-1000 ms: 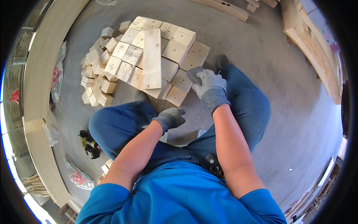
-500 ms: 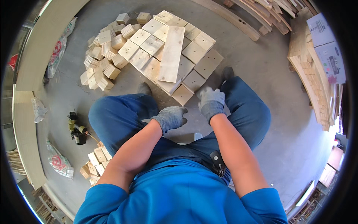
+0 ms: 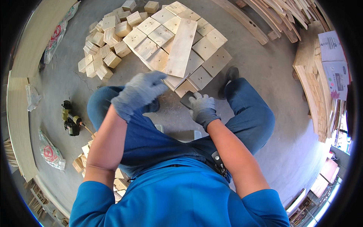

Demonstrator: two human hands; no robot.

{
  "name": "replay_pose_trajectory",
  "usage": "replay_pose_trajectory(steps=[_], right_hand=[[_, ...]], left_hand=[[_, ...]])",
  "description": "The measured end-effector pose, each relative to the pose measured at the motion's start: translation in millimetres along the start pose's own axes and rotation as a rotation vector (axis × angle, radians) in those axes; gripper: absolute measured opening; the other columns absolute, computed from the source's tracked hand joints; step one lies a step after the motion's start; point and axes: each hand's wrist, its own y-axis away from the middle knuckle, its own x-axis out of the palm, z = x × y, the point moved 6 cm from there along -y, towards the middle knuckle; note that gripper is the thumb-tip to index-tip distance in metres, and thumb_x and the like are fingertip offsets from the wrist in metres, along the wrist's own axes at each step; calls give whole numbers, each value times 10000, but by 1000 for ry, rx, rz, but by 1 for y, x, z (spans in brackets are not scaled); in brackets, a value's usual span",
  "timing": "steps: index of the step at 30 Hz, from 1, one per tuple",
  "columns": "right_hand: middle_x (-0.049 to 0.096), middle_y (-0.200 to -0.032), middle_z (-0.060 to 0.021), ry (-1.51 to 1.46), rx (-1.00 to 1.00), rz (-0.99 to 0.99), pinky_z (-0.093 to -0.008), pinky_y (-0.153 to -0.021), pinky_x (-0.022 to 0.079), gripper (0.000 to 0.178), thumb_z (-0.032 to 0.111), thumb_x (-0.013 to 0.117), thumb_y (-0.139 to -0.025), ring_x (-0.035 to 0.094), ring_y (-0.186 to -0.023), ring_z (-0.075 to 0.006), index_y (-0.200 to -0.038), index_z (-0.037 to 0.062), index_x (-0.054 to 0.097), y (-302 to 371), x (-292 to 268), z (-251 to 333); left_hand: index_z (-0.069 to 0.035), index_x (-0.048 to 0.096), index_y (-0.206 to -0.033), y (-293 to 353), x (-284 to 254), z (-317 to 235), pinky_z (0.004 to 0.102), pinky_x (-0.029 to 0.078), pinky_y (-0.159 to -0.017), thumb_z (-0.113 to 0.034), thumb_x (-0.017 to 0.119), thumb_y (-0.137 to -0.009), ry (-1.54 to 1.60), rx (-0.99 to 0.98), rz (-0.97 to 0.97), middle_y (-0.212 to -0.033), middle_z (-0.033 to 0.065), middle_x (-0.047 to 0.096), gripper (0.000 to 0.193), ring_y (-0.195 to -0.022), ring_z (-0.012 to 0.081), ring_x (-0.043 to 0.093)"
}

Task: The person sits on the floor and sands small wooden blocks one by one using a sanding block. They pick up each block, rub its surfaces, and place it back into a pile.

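on the floor [image 3: 264, 75] at the left, a crumpled white bag [image 3: 51, 154] with red and green print, and farther off a longer bag [image 3: 56, 39] in much the same colours; cannot see inside either. at the far right, by a stack of pale boards [image 3: 311, 77], a printed cardboard box [image 3: 335, 77], contents hidden.

in the gloved right hand [image 3: 204, 108], gripped between thumb and fingers, a dark grey block [image 3: 185, 101], flat-faced and straight-edged, right by the near corner of the block grid [image 3: 146, 48]; cannot tell if touching. above the left leg [image 3: 138, 134], the left hand [image 3: 140, 90], gloved and blurred, fingers reaching toward the grid; cannot tell whether empty or holding.

in the grid, pale wooden blocks [image 3: 162, 34] in close rows, yellowish to greyish, some with small dark holes, some with streaked grain. laid aslant on top, a long pale board [image 3: 181, 49], near end close to the left fingertips. to the left, a loose heap of smaller blocks [image 3: 110, 38], tumbled at all angles. by the left knee, a black and yellow-green tool [image 3: 70, 123] with a thin hose [image 3: 89, 130].
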Motion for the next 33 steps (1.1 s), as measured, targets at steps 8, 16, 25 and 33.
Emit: replay_pose_trajectory(steps=[8, 16, 25, 33], right_hand=[[619, -1523, -101, 68, 17, -94, -523, -956, 503, 389, 204, 647, -960, 643, -1249, -339, -1345, 207, 706, -43, 31, -5], [646, -1472, -37, 162, 87, -136, -524, -948, 484, 499, 384, 748, -934, 617, -1280, -359, -1406, 234, 680, -74, 59, 4], [728, -1369, -73, 181, 140, 334, -516, -932, 542, 322, 258, 601, -1020, 698, -1239, -332, -1272, 192, 791, -34, 35, -9], [697, -1421, -104, 126, 156, 181, -518, -965, 548, 313, 231, 682, -951, 692, -1222, -343, -1245, 175, 773, -18, 11, -15]], left_hand=[[-39, 717, -1344, -28, 19, 12, 412, 590, -955, -268, 763, -964, -180, -6, 60, -1091, 172, 788, 446, -1039, 342, 758], [-65, 691, -1380, -37, 33, 4, 470, 589, -988, -321, 743, -977, -307, 43, 98, -1122, 206, 782, 480, -1073, 382, 753], [-59, 688, -1386, -36, 29, 7, 472, 585, -1003, -360, 730, -988, -309, 38, 110, -1150, 212, 782, 500, -1091, 382, 753], [-76, 664, -1420, -30, 30, 6, 484, 567, -1026, -387, 738, -981, -305, 109, 54, -1232, 229, 753, 543, -1143, 407, 724]])
